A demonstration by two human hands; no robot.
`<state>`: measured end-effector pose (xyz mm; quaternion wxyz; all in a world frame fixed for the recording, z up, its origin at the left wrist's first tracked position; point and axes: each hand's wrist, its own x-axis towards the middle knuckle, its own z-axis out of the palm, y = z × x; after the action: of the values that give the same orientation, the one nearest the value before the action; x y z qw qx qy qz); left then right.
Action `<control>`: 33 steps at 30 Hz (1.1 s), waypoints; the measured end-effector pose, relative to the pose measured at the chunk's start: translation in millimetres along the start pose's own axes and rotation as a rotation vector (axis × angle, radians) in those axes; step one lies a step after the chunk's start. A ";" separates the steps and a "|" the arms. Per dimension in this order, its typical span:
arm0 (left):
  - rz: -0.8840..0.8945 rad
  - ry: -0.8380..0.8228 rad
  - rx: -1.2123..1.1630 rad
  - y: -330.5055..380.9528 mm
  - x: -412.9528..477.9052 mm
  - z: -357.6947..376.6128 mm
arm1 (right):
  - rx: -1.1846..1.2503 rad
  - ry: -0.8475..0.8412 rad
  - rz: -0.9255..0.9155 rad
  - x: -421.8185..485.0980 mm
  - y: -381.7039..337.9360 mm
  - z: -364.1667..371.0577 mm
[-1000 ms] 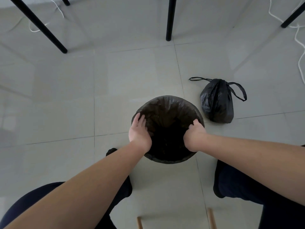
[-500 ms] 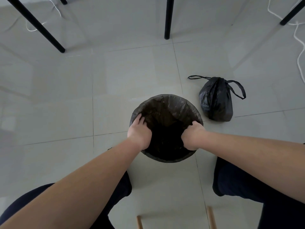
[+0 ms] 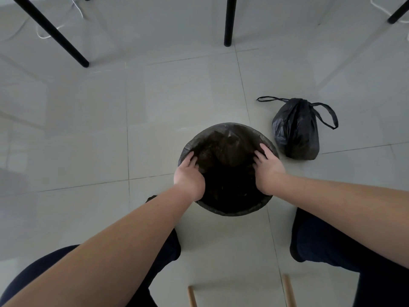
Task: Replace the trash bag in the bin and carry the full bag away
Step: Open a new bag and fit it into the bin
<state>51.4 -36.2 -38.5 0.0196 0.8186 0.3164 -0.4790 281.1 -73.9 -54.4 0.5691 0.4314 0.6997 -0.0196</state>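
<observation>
A round bin [image 3: 230, 211] stands on the tiled floor between my knees, lined with a thin dark trash bag [image 3: 223, 138] folded over its rim. My left hand [image 3: 188, 176] rests on the left rim, fingers straight and reaching into the liner. On the right rim lies my right hand [image 3: 269, 167], its fingers stretched forward along the liner's edge. The full black bag [image 3: 295, 129], tied with two loop handles, sits on the floor just right of the bin.
Black table legs [image 3: 229, 21] [image 3: 53, 32] stand on the floor beyond the bin, another at the far right [image 3: 398, 12]. White cables [image 3: 44, 34] trail near the back. Two wooden legs [image 3: 288, 291] show at the bottom edge. My knees [image 3: 332, 240] flank the bin.
My right hand has uncurled from a fist at the rim and slid forward along the right edge with fingers stretched. My left hand stayed on the left rim.
</observation>
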 end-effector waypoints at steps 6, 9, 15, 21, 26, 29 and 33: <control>0.027 0.068 -0.156 13.3 2.6 -7.0 | 0.220 0.202 -0.053 -3.5 -1.6 -10.3; 0.005 0.025 -0.128 15.4 3.7 -6.3 | 0.199 0.193 -0.037 -3.2 -4.7 -9.2; -0.010 0.040 -0.067 4.3 1.6 -2.7 | 0.092 0.116 0.091 -5.5 4.0 -13.9; -0.095 0.114 -0.055 1.5 -0.8 -18.3 | 0.219 0.332 0.039 -1.1 4.6 -27.1; -0.179 0.243 -0.107 -21.0 -5.6 -19.7 | 0.134 -0.041 0.092 -16.9 -2.0 -33.3; -0.161 0.368 -0.184 -10.0 -4.1 -29.1 | 0.227 -0.080 0.012 -23.6 -8.1 -41.6; -0.085 0.273 -0.279 13.8 0.1 -32.3 | 0.332 0.248 -0.097 -9.2 3.6 -32.8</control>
<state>83.7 -36.4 -24.9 0.0696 0.8513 0.4136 -0.3153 257.6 -60.0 -33.7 0.3982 0.4841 0.7715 -0.1090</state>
